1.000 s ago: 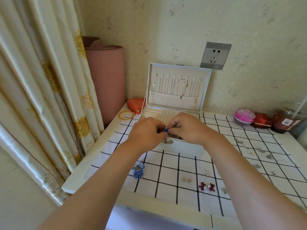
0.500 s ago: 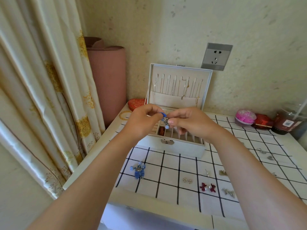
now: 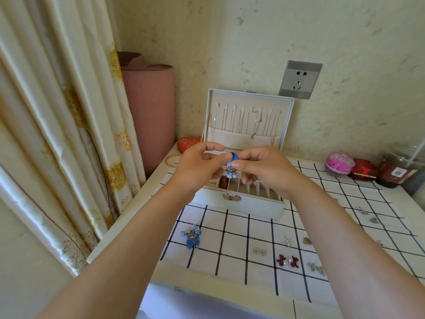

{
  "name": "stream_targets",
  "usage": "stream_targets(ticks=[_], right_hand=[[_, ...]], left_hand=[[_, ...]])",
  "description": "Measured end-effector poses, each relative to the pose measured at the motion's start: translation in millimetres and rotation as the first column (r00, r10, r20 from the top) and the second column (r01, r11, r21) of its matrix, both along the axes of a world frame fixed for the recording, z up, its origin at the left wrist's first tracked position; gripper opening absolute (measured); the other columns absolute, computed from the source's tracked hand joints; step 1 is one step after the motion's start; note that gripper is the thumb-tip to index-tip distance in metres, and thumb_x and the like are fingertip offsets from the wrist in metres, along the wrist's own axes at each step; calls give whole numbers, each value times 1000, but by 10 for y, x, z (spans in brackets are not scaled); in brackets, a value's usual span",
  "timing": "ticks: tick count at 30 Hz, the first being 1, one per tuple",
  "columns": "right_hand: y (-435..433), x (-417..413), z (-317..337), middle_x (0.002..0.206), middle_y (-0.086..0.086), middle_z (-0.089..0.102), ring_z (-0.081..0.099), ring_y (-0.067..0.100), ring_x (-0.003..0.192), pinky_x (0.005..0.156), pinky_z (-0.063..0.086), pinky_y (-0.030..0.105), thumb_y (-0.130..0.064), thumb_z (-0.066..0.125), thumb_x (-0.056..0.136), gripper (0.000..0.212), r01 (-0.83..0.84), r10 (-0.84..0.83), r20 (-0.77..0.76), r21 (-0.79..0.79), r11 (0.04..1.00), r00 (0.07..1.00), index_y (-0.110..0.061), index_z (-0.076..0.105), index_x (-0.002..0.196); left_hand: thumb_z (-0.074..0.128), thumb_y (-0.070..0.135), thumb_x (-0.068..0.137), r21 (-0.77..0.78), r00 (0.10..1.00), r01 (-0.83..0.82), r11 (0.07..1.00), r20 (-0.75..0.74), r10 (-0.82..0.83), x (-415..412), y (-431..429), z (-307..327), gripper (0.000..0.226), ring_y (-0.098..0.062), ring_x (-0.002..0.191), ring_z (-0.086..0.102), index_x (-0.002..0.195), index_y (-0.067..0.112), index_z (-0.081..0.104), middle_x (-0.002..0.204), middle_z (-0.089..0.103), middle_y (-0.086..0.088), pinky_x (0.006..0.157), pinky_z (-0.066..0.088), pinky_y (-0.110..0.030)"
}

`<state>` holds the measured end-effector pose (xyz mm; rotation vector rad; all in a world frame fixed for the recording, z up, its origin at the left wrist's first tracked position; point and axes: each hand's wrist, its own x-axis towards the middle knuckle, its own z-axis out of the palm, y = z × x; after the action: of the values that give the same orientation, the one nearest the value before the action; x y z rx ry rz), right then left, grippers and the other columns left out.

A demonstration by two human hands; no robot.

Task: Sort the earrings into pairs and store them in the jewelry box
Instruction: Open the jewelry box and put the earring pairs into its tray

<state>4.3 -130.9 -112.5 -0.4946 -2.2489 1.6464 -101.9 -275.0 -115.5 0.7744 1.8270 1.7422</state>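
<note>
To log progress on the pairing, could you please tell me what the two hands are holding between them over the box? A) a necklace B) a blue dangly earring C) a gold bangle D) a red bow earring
B: the left hand and right hand pinch a blue dangly earring above the open jewelry box.

Dark cup [image 3: 401,169] half out of frame at right; far-right earrings [image 3: 368,216] (silvery specks) too small for detail.

Up they come: the left hand [image 3: 197,166] and right hand [image 3: 264,168] lift the blue earring [image 3: 231,166] from low by the clasp [image 3: 232,197] to above the jewelry box [image 3: 239,203], where it now dangles between their pinching fingertips
</note>
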Motion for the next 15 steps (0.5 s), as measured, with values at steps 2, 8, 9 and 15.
stream_targets(ticks=[2,8,9,15], right_hand=[[-3,-6,9,71,2,72,59,17,54,52,45,28,-15,75,87,13,48,-51,-34,-79,996,998,-7,75,97],[-16,-21,0,83,4,76,59,19,51,47,44,28,-15,75,88,12,117,-123,-53,-106,987,991,-15,72,99],[-20,-24,-3,84,5,76,59,19,50,46,45,27,-14,75,87,15,132,-136,-60,-72,989,989,-17,70,101],[-3,6,-13,78,-5,75,60,19,52,47,45,20,-19,69,93,10,80,-60,-84,268,960,995,-21,78,98]], left_hand=[[67,37,90,-20,989,29,999,148,-25,-3,12,-6,32,-13,79,67,110,12,68,92,72,-2,82,60,-33],[76,19,85,-70,982,48,996,188,-34,16,23,-77,14,-10,72,64,97,14,74,84,71,0,81,60,-30],[75,19,85,-69,984,34,997,179,-21,16,26,-83,12,-10,70,63,97,15,74,82,70,1,81,60,-30],[72,20,88,-68,999,-5,998,34,8,22,33,-81,13,-8,63,59,97,11,75,81,69,0,70,58,-25]])
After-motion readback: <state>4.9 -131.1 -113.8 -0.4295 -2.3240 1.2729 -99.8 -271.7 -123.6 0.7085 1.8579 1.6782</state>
